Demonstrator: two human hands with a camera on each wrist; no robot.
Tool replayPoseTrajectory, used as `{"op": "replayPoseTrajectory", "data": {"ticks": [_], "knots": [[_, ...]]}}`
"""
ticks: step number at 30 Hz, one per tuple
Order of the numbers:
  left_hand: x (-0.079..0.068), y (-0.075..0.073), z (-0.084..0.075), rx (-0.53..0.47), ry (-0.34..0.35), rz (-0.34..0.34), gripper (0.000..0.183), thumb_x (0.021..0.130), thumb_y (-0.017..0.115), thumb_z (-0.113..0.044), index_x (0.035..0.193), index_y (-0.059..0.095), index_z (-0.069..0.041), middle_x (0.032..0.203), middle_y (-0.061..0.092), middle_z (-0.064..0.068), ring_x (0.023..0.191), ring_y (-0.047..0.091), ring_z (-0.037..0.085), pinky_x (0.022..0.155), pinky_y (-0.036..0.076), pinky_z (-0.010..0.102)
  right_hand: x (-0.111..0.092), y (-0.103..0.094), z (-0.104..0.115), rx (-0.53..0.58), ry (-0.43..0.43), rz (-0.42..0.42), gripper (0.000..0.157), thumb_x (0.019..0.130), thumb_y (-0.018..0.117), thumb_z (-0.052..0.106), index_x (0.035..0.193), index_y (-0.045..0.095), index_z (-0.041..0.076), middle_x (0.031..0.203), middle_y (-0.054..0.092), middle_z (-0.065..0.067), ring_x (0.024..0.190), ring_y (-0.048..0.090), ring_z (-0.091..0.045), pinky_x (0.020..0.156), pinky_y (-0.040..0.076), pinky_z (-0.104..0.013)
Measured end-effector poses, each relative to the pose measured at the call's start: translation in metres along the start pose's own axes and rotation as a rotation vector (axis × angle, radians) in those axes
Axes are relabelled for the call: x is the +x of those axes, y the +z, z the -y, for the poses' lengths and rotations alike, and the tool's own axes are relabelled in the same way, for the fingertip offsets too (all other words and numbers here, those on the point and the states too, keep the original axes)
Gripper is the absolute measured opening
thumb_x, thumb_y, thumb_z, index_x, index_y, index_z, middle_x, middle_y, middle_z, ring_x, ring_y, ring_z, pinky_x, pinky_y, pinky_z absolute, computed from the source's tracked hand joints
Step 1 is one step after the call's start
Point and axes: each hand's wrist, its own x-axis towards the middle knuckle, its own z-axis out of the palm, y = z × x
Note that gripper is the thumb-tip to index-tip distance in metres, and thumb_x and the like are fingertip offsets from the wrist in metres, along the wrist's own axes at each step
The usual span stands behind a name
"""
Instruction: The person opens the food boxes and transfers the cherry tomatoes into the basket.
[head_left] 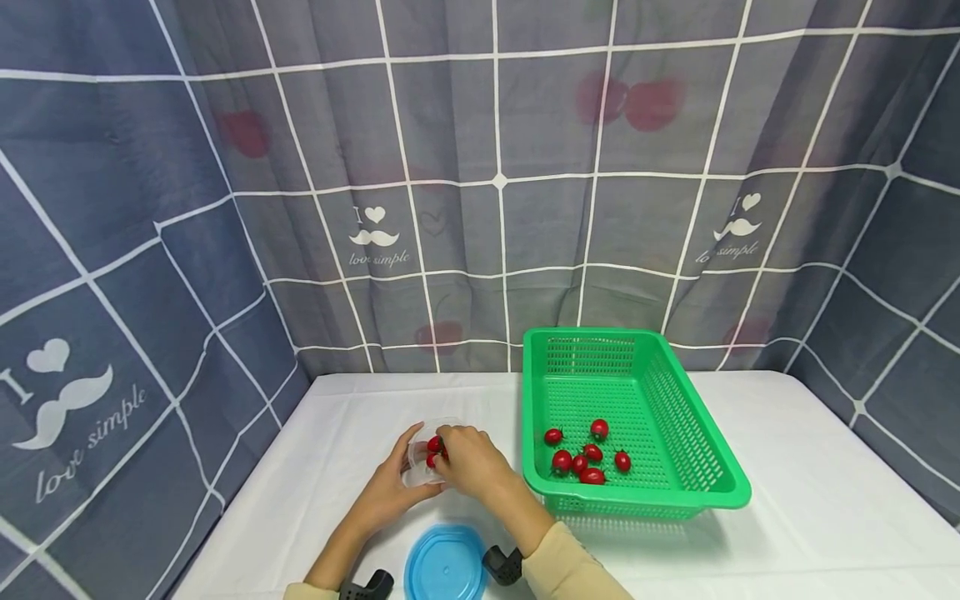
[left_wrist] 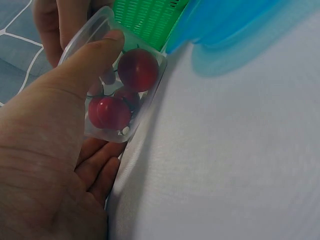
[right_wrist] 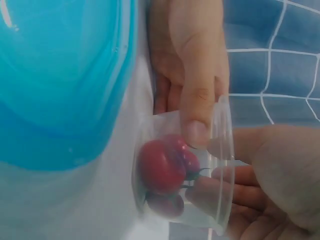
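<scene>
My left hand (head_left: 393, 483) grips a clear plastic tub (head_left: 417, 473), thumb along its near wall and fingers beneath and behind. Several red cherry tomatoes (right_wrist: 162, 167) with green stems lie inside the tub, which stands upright on the white cloth. From the right, my right hand (head_left: 472, 462) reaches over the rim, its fingertips (right_wrist: 202, 192) inside the tub close to the tomatoes. Whether these fingers pinch one cannot be told through the cloudy plastic. Nearer me, between the wrists, lies a round blue lid (head_left: 446, 562).
A green plastic basket (head_left: 701, 442) stands on the right of the table, with several more cherry tomatoes (head_left: 592, 476) in its near left part. White cloth (head_left: 292, 467) covers the table. Grey checked curtains (head_left: 465, 225) close off the back and both sides.
</scene>
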Motion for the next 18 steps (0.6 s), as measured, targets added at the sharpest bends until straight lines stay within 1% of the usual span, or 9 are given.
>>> {"op": "replayPoseTrajectory", "data": {"ticks": [2,4,6,11,14,18], "knots": [[0.001,0.0,0.001,0.006,0.006,-0.001,0.103,0.079,0.091,-0.032,0.161,0.031,-0.022,0.149,0.056,0.015,0.133,0.055,0.047,0.109,0.042,0.066,0.001,0.003,-0.001,-0.002,-0.002,-0.01,0.009,0.09,0.075,0.013,0.093,0.069,0.007,0.074,0.065,0.001,0.062,0.054,-0.008,0.057,0.046,-0.026],[0.001,0.001,0.001,0.007,0.012,-0.002,0.104,0.079,0.091,-0.031,0.162,0.03,-0.021,0.149,0.055,0.017,0.133,0.055,0.047,0.109,0.042,0.065,0.001,0.006,-0.001,-0.005,0.003,-0.008,0.009,0.091,0.075,0.013,0.095,0.07,0.007,0.076,0.066,0.001,0.063,0.055,-0.009,0.059,0.048,-0.026],[0.001,0.001,0.002,0.01,0.014,-0.008,0.103,0.079,0.091,-0.031,0.161,0.031,-0.022,0.15,0.054,0.018,0.134,0.055,0.047,0.11,0.043,0.064,0.002,0.008,-0.001,-0.008,0.004,-0.005,0.009,0.092,0.074,0.012,0.098,0.07,0.006,0.078,0.068,0.0,0.064,0.057,-0.01,0.062,0.051,-0.028],[0.001,0.002,0.002,0.008,0.014,-0.015,0.101,0.079,0.091,-0.029,0.161,0.032,-0.025,0.148,0.056,0.015,0.133,0.056,0.043,0.109,0.045,0.061,0.002,0.011,0.002,0.001,0.008,0.002,0.019,0.094,0.074,0.01,0.112,0.073,0.004,0.091,0.075,-0.004,0.075,0.068,-0.015,0.071,0.059,-0.033],[0.001,0.002,0.001,0.009,0.014,-0.012,0.102,0.078,0.091,-0.029,0.161,0.032,-0.025,0.146,0.058,0.012,0.132,0.057,0.042,0.108,0.045,0.062,0.003,0.012,0.002,0.005,-0.001,-0.003,0.019,0.093,0.075,0.01,0.112,0.074,0.006,0.093,0.076,-0.004,0.078,0.069,-0.015,0.07,0.059,-0.031],[0.001,0.0,0.0,0.014,0.017,-0.013,0.103,0.078,0.091,-0.03,0.161,0.031,-0.022,0.148,0.057,0.013,0.133,0.056,0.044,0.108,0.044,0.063,0.004,0.012,0.002,0.033,-0.027,-0.004,0.015,0.092,0.076,0.01,0.107,0.075,0.008,0.087,0.074,0.0,0.071,0.064,-0.011,0.065,0.054,-0.024]]}}
